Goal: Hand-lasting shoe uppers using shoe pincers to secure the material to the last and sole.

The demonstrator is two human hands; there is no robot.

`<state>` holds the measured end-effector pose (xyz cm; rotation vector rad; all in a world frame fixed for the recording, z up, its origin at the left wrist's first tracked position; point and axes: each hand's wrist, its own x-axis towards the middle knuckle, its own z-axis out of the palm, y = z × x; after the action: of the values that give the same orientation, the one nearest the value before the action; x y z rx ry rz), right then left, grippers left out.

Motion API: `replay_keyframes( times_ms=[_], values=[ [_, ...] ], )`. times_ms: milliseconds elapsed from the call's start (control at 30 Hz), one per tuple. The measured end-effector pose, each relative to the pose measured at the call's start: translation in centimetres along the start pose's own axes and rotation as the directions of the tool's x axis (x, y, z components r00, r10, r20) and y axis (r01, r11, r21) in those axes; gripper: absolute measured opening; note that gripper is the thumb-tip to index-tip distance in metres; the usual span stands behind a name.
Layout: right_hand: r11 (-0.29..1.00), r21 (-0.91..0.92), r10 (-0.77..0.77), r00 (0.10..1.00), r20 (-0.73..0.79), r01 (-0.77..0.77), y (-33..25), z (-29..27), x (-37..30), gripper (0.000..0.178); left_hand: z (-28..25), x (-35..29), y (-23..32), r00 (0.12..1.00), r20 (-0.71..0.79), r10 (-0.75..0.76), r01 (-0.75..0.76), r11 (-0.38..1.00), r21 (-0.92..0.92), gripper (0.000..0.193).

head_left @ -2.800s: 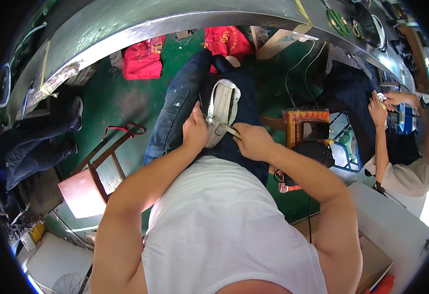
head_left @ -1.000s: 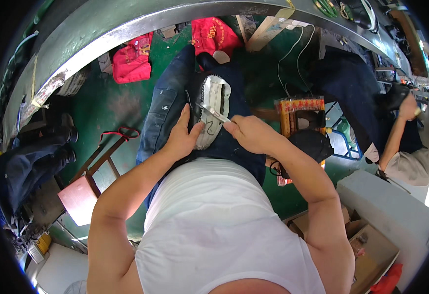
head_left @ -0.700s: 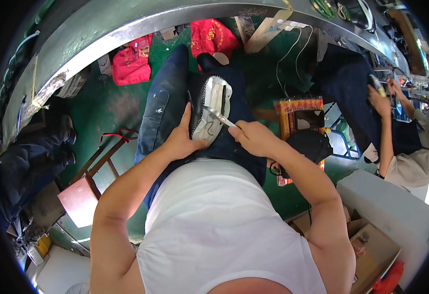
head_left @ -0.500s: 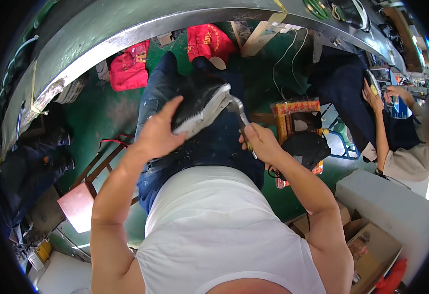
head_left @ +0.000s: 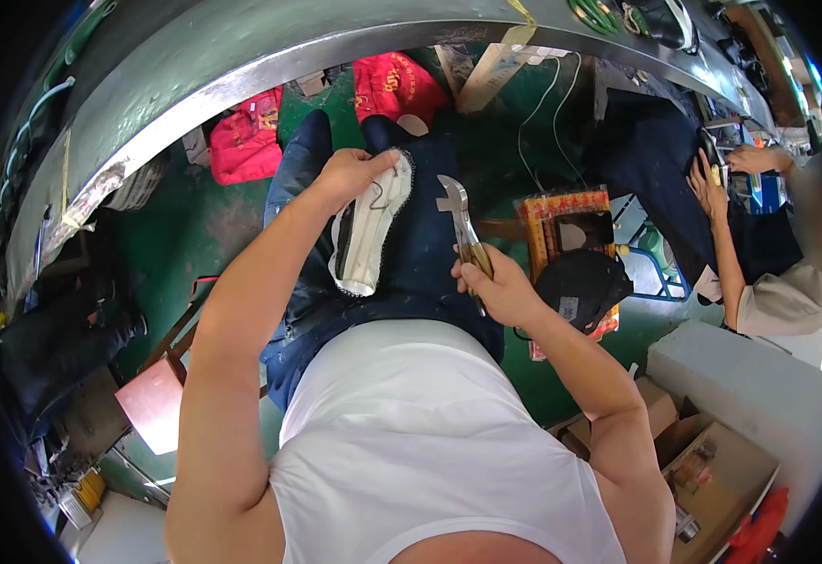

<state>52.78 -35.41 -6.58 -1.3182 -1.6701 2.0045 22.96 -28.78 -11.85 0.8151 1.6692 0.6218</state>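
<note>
A shoe (head_left: 373,226) lies over my thighs with its pale underside turned up, a dark marking drawn on it and a toothed, gathered edge round its rim. My left hand (head_left: 354,177) grips its far end, the thumb on top of the underside; the fingers beneath are partly hidden. In my right hand (head_left: 500,289) is a pair of lasting pliers (head_left: 465,226), held by the handles. Their metal jaws point away from me, just right of the shoe and apart from it.
A bench edge (head_left: 354,42) curves across the far side. Red bags (head_left: 246,141) lie on the green floor. To the right are a black cap (head_left: 580,287), a stool (head_left: 655,273) and an open cardboard box (head_left: 726,470). A co-worker (head_left: 787,254) sits at far right, hands busy.
The shoe has turned from its side so its underside faces up. My left hand has moved from its near side to its far end. The pliers have come away from the shoe.
</note>
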Motion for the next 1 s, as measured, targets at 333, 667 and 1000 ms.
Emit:
replay_keyframes(
  times_ms=[333,667,1000],
  values=[
    [0.909,-0.417,0.069,0.988,0.134,-0.007,-3.1,-0.1,1.2,0.023,-0.6,-10.3,-3.4,0.893,-0.008,0.451,-0.383,0.767,0.516,0.044],
    [0.769,-0.617,0.032,0.953,0.302,0.169,-5.3,-1.6,1.4,0.059,3.4,-12.8,-4.9,0.518,-0.315,0.795,-0.689,0.607,0.397,0.014],
    [0.566,-0.825,0.540,0.753,0.376,0.006,-14.6,-1.5,6.8,0.034,3.5,-12.3,-5.6,0.598,-0.230,0.767,-0.708,0.641,0.297,0.010]
  ],
)
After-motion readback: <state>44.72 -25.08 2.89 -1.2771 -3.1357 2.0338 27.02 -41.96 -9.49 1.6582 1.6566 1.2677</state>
